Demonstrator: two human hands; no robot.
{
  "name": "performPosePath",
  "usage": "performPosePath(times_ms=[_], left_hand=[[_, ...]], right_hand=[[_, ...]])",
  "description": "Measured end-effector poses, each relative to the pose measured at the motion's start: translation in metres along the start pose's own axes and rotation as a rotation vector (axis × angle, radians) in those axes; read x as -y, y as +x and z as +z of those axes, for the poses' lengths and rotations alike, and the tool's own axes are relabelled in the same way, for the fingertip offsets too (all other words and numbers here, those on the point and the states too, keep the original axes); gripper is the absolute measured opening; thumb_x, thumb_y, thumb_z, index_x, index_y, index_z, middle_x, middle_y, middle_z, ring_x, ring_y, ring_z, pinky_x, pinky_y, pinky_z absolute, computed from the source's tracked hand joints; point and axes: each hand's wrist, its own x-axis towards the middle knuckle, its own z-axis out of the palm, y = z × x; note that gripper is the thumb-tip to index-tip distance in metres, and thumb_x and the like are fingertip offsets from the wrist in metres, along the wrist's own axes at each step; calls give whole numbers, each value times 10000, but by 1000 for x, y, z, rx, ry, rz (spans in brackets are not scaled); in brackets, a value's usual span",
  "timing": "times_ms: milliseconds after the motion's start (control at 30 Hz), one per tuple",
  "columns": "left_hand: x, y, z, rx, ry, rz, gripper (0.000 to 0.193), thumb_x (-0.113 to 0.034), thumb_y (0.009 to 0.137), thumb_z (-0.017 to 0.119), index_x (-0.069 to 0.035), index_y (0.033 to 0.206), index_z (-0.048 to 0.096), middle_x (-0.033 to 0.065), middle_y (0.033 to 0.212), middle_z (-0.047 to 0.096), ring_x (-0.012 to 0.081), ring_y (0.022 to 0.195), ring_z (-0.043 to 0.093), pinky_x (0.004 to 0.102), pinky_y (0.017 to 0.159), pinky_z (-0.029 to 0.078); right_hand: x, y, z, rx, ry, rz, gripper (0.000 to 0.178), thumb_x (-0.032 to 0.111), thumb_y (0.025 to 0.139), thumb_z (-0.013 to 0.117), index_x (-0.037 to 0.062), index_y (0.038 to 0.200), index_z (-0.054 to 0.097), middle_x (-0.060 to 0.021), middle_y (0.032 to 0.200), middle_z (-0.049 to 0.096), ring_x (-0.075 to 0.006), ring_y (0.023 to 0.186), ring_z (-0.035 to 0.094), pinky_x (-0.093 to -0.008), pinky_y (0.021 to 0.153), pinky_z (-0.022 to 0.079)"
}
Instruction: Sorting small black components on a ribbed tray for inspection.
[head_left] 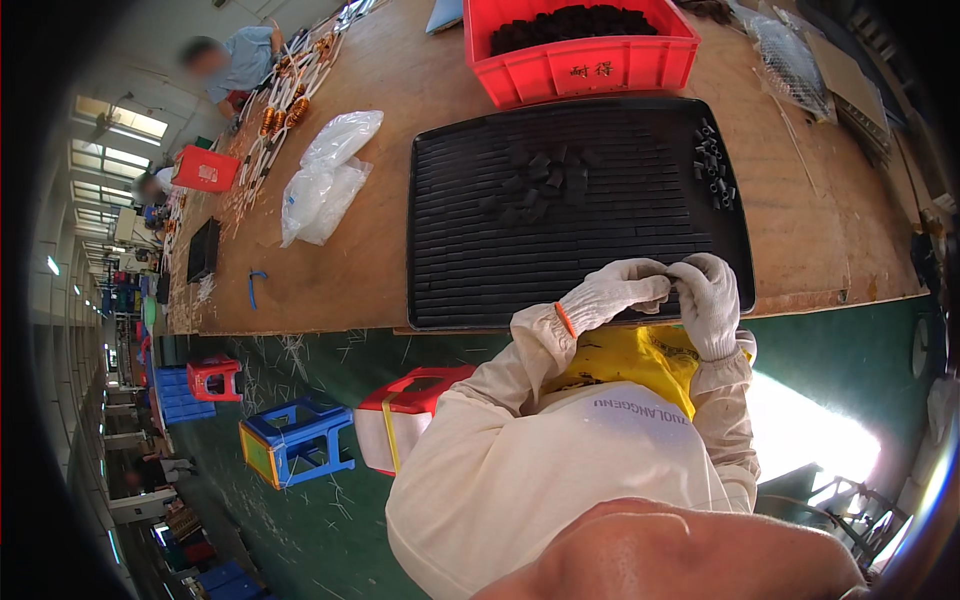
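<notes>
Both my hands wear white knit gloves and meet over the front right of a wide black tray. My left hand is closed, thumb and fingertips pinched together. Its fingertips almost touch those of my right hand, which is also closed in a pinch. Anything between the fingertips is too small or hidden to make out. Rows of flat black strips line the tray, running sideways. Short loose black pieces lie heaped on the rows toward the back. Small dark tube pieces stand or lie along the tray's right side.
Behind the tray a red bin holds many black pieces. Clear plastic bags and a blue tool lie left on the wooden table. Stools, one blue, stand on the green floor. A person is at the far left.
</notes>
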Motion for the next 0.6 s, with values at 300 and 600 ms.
performPosePath(times_ms=[300,600], left_hand=[[13,4,-1,-52,65,130,354,-197,988,667,34,1250,615,45,977,678,102,863,622,253,827,540],[8,-18,-8,-149,52,126,356,-215,970,684,37,1217,637,34,956,676,88,840,607,244,807,527]], right_hand=[[3,-12,19,-84,913,489,257,265,1047,548,35,1120,636,-75,1144,663,-145,1033,617,-282,902,505],[12,-5,39,36,828,434,225,207,1024,571,17,1105,660,-113,1231,635,-190,1092,607,-307,971,481]])
